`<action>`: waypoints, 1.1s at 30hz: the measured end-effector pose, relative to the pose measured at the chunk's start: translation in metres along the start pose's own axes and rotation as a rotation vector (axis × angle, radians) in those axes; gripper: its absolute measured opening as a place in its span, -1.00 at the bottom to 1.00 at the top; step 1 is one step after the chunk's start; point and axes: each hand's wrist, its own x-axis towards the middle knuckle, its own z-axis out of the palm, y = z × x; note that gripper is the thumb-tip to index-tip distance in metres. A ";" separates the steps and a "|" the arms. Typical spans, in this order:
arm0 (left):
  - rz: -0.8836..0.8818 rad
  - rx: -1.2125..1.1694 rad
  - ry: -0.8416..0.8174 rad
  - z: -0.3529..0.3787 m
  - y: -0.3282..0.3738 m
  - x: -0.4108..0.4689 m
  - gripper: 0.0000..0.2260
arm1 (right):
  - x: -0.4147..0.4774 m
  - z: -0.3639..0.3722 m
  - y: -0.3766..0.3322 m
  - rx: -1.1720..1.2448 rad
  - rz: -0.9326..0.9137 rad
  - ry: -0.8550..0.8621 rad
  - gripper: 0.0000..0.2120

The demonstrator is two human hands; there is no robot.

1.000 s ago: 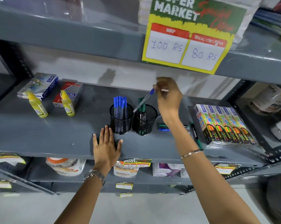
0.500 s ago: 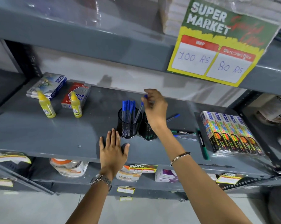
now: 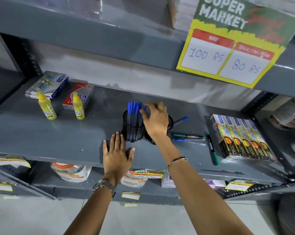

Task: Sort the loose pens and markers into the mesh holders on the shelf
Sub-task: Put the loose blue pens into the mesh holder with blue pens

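Blue pen, aloft in the right hand (image 3: 156,121) a second ago, now stands among the blue pens (image 3: 134,114) in the left mesh holder (image 3: 132,131); fingertips spread loosely, releasing. Left hand (image 3: 117,154) flat, fingers splayed, at shelf (image 3: 41,141) front edge. Loose pens (image 3: 188,139) remain right of the holders.

Left hand (image 3: 117,154) lies flat, fingers spread; right hand (image 3: 156,120) reaches forward, fingertips pinched.

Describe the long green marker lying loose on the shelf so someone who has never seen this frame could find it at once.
Start at the row of neon colour boxes on the right of the grey middle shelf. Just left of them, the green marker lies pointing toward the shelf's front edge. The other loose pens lie crosswise and are thinner; it alone runs front to back.
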 end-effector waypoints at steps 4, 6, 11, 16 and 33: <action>-0.018 0.016 0.004 0.000 0.000 0.001 -0.31 | -0.021 -0.019 0.032 0.050 -0.009 0.336 -0.81; -0.017 0.026 0.011 -0.001 0.001 0.001 -0.32 | -0.033 -0.030 0.066 -0.008 0.091 0.419 -0.79; -0.022 0.010 0.006 -0.001 0.001 0.000 -0.33 | -0.060 -0.030 0.139 -0.364 0.203 -0.112 -0.72; -0.022 0.019 0.005 -0.001 0.002 0.001 -0.31 | -0.059 -0.027 0.147 -0.447 0.086 -0.221 -0.74; -0.009 0.019 0.003 -0.005 0.003 -0.001 -0.31 | -0.057 -0.051 0.123 -0.365 -0.168 0.225 -0.66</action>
